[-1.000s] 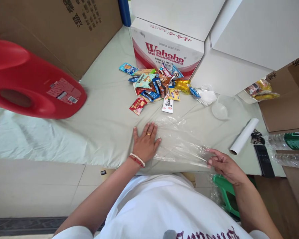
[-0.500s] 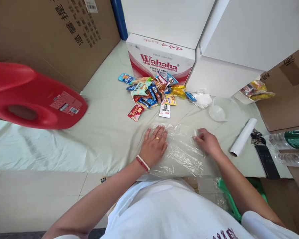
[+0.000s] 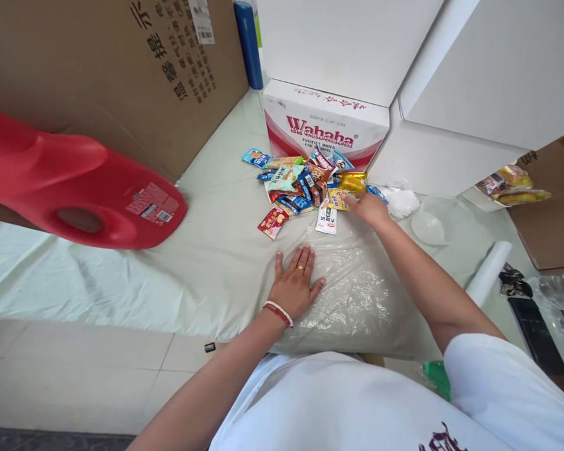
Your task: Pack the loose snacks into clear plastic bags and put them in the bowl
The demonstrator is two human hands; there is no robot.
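Observation:
My left hand [image 3: 295, 283] lies flat, fingers spread, on a clear plastic bag [image 3: 352, 294] stretched over the table's front part. Beyond the bag, my right hand [image 3: 369, 208] reaches to the right side of the snack pile. Its fingers are pinched at the right edge of a yellow snack packet [image 3: 337, 198]. Around that packet are a white packet [image 3: 326, 221], a gold-wrapped snack [image 3: 353, 181], and several blue and brown packets. A red packet [image 3: 273, 222] lies at the pile's front left. A pale green packet [image 3: 286, 179] rests on top.
A Wahaba-style white and red carton, printed "Wahaha" [image 3: 324, 122], stands behind the pile. A big red jug [image 3: 94, 194] is at left. To the right are a clear plastic bowl [image 3: 427, 227], a white roll [image 3: 489, 272], keys [image 3: 516, 282], a black phone [image 3: 537, 332] and plastic bottles [image 3: 559, 291].
My right hand has left the bag's right side and moved forward to the yellow packet. My left hand stays on the bag, its thumb spread wider. The view has shifted slightly.

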